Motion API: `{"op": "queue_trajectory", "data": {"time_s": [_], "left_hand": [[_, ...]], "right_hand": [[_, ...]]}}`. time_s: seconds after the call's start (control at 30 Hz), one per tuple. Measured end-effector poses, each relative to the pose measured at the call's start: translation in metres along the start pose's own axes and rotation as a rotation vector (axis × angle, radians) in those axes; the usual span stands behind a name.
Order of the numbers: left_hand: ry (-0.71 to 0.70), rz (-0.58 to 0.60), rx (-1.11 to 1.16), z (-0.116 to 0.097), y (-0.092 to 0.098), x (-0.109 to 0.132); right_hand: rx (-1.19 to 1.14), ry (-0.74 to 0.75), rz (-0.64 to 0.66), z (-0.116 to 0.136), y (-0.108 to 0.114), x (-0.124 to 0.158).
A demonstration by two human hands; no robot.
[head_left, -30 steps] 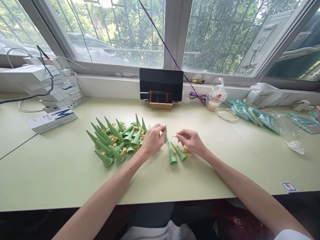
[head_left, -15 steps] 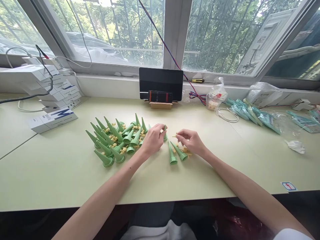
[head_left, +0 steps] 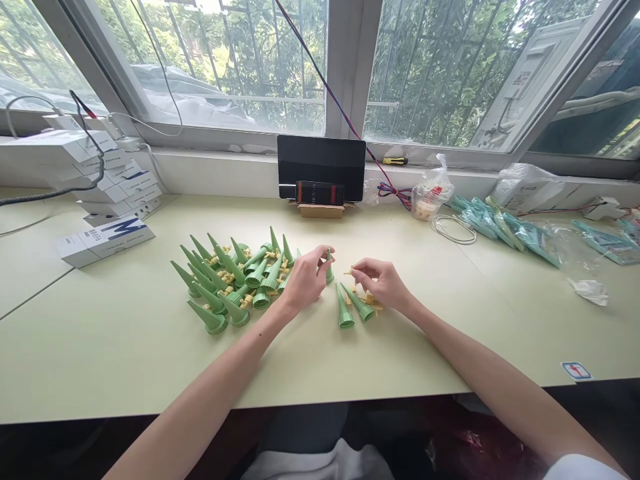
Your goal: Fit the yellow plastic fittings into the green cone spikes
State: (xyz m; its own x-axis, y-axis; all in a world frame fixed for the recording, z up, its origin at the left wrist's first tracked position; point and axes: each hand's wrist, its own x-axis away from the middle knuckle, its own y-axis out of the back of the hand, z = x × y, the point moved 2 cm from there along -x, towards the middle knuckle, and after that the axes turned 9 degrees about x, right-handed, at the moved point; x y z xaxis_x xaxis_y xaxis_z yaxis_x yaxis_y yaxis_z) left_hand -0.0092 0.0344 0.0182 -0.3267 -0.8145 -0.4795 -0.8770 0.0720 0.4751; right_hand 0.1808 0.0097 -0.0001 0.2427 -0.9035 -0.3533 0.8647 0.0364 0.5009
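My left hand [head_left: 307,275] is closed on a green cone-shaped nozzle [head_left: 329,268], which stands upright with its tip between my fingers. To its right, my right hand [head_left: 379,280] pinches a small yellow plastic piece [head_left: 349,272] between thumb and fingertips. The two hands are a short gap apart. Just below them lie two green nozzles [head_left: 345,312], their wide open ends toward me. Several loose yellow pieces [head_left: 379,308] lie partly under my right hand. Left of my left hand is a cluster of green nozzles [head_left: 230,267] with small yellow pieces among them.
A black tablet [head_left: 321,163] and a phone [head_left: 320,193] stand against the sill. White boxes [head_left: 107,240] are at the left. A plastic bag [head_left: 431,193], a coiled white cable [head_left: 454,230] and teal packets [head_left: 530,239] lie at the right.
Both hands stay nearly where they were, holding the same pieces. The whole view has shifted very slightly.
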Motion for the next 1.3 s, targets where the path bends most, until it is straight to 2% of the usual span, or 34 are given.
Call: {"op": "queue_trajectory", "data": {"time_s": [0.17, 0.5, 0.7, 0.97, 1.3], "left_hand": [[0.017, 0.009, -0.018, -0.001, 0.001, 0.000], [0.145, 0.103, -0.244, 0.006, 0.002, 0.000], [0.107, 0.100, -0.246, 0.005, 0.002, 0.000], [0.054, 0.013, -0.112, -0.003, 0.005, -0.002], [0.145, 0.067, 0.198, -0.006, -0.003, -0.001]], "right_hand": [[0.016, 0.002, 0.002, 0.000, 0.000, 0.001], [0.042, 0.006, 0.000, 0.001, 0.000, 0.000], [0.053, 0.003, -0.017, 0.000, 0.001, 0.000], [0.020, 0.010, -0.121, 0.002, 0.005, 0.000], [0.156, 0.117, -0.196, 0.013, 0.007, 0.004]]}}
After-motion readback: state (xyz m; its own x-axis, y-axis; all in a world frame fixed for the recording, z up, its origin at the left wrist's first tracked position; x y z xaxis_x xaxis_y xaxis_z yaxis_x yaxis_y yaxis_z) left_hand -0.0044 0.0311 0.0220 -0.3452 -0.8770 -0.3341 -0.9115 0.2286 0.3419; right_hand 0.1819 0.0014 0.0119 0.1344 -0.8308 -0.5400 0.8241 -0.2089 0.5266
